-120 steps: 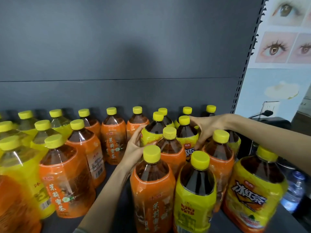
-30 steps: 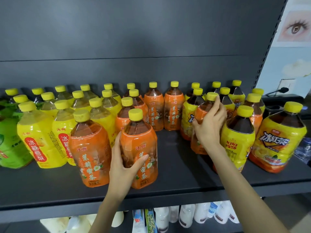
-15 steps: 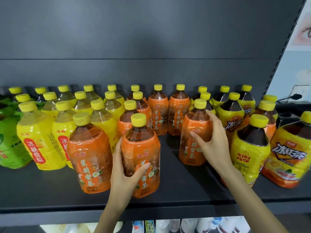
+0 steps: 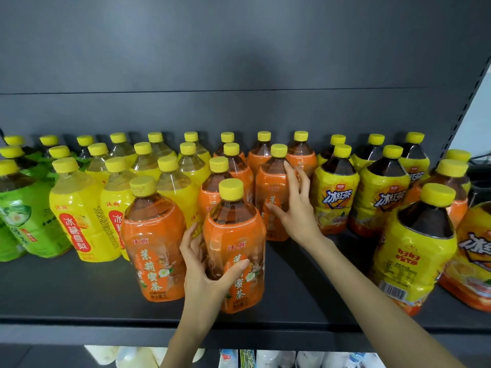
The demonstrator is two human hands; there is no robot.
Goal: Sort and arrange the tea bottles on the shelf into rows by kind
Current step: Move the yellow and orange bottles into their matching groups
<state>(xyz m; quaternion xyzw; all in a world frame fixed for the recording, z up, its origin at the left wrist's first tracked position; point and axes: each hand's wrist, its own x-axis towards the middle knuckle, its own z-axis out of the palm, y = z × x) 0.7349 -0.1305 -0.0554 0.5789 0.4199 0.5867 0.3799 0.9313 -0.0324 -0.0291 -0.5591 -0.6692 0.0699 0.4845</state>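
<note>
My left hand grips the front orange jasmine tea bottle near the shelf's front edge, thumb across its label. My right hand holds a second orange bottle standing further back, fingers along its right side and thumb on its front. Another orange bottle stands just left of the front one, and more orange bottles sit behind. Yellow pear-drink bottles form rows to the left, green tea bottles are at far left, and yellow iced black tea bottles stand to the right.
The dark shelf board has bare room at front left and between the orange group and a big yellow bottle at front right. A dark back panel rises behind. White containers show on the shelf below.
My right hand has pushed its orange bottle back and left, in beside the other orange bottles. My left hand keeps its grip on the front orange bottle. The camera view shifted slightly right.
</note>
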